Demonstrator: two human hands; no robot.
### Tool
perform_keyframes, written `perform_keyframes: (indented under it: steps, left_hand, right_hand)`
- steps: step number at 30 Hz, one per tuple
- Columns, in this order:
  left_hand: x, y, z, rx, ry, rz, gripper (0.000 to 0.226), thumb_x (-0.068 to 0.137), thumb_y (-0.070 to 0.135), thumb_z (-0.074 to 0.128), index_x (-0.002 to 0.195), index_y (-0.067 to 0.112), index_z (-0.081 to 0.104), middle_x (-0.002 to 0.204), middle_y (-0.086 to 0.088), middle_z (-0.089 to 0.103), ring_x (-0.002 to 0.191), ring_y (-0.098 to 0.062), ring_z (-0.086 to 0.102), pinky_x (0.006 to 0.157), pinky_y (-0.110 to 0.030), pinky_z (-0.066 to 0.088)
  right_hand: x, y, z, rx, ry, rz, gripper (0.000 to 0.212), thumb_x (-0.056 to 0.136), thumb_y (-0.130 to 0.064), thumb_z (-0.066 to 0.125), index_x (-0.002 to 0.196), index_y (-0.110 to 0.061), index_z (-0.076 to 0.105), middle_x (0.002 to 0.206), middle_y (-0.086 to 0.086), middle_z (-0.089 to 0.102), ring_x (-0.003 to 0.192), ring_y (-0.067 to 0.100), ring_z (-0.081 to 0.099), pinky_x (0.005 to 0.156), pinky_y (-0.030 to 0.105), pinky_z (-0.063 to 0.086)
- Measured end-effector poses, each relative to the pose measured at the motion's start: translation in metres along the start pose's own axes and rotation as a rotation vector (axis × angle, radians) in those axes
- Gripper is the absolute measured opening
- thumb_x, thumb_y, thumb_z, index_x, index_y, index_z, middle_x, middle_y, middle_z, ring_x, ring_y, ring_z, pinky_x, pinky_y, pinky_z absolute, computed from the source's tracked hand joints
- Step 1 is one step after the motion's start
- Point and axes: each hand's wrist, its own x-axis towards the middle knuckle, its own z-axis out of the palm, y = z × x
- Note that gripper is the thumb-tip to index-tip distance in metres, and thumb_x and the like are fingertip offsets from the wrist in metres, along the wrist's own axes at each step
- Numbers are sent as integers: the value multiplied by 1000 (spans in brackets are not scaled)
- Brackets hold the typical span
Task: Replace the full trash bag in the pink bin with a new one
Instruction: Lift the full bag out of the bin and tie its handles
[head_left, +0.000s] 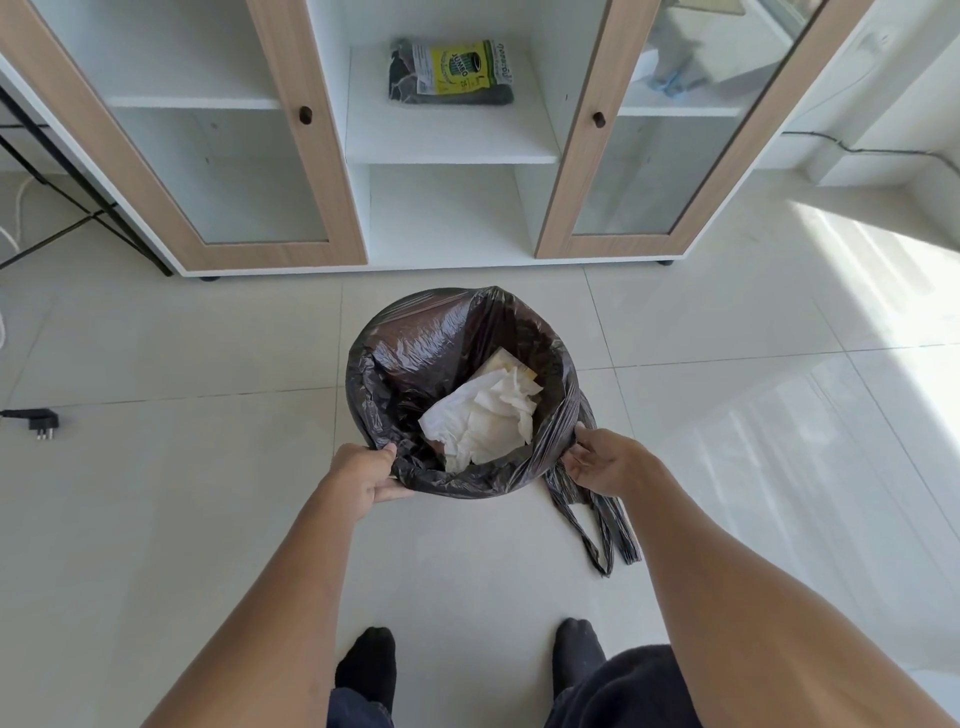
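If it is pulled up unevenly, the black trash bag (415, 343) at the centre could tear, or its crumpled paper (488, 421) could spill out. The left hand (363, 475) pinches the rim at 7 o'clock and the right hand (605, 465) grips it at 4 o'clock. The pack of new bags (451, 70) lies at 12 o'clock.

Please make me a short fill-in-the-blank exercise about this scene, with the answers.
The crumpled paper inside the trash bag is ____ in colour.
The left hand and the right hand both hold the rim of the ____.
The pack of trash bags lies on a ____ of the cabinet.
Answers: white; trash bag; shelf.
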Motion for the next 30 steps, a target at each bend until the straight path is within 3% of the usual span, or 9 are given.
perform_keyframes:
  steps: [5,8,11,13,16,18,21,25,30]
  left_hand:
    - [-7,5,-3,-22,-25,-21,13,99,3,52,108,-7,51,113,-29,62,102,-47,65,51,-51,57]
    - [-12,7,-3,-22,-33,-18,15,100,2,51,110,-8,50,113,-29,62,105,-47,64,61,-49,57]
    - [-15,9,-3,-10,-35,-19,18,99,1,52,113,-10,52,107,-28,63,105,-47,65,57,-46,56]
    - [-16,9,-4,-3,-26,-19,21,98,1,53,115,-11,52,106,-27,63,101,-45,66,49,-46,56]
    - [-20,10,-4,37,-24,4,9,98,1,54,101,-8,52,103,-25,61,89,-38,64,50,-42,55]
    - [-20,11,-5,35,-10,3,13,98,0,54,87,-4,49,101,-24,60,91,-39,64,52,-43,56]
    - [-21,11,-7,42,-18,3,8,97,1,55,97,-7,51,107,-24,61,92,-40,65,53,-43,57]
    - [-23,11,-6,47,25,8,20,97,1,55,81,-2,46,100,-20,54,92,-37,61,65,-41,58]
    - [-22,11,-12,67,32,39,16,98,4,56,108,-5,48,104,-19,56,99,-39,65,53,-39,56]
  right_hand:
    - [1,1,1,50,-18,42,3,99,-10,57,97,-11,59,79,4,57,72,17,54,62,30,47]
    - [-1,0,6,56,3,31,14,102,-8,50,89,-9,57,77,4,54,68,16,50,61,27,45]
    - [2,0,11,61,57,0,9,101,-3,47,97,-8,53,75,5,53,62,13,43,56,23,41]
    - [2,-1,13,61,74,0,14,101,-2,45,90,-8,52,71,4,48,60,13,39,57,23,38]
    - [-2,-1,16,80,73,-3,28,102,-6,45,74,-11,48,65,2,41,56,12,35,57,22,35]
    - [-4,-1,17,85,70,-23,31,103,-17,49,73,-11,49,65,0,43,55,11,37,57,22,36]
    - [-4,-3,16,50,85,-39,31,102,-24,51,74,-12,50,64,-1,45,55,10,39,56,20,38]
    - [-2,-4,19,-60,145,-87,30,102,-21,50,74,-13,51,62,-1,44,50,9,39,35,16,38]
    - [-7,-9,28,-279,149,-226,34,104,-31,46,78,-11,52,63,3,49,48,11,42,33,17,34]
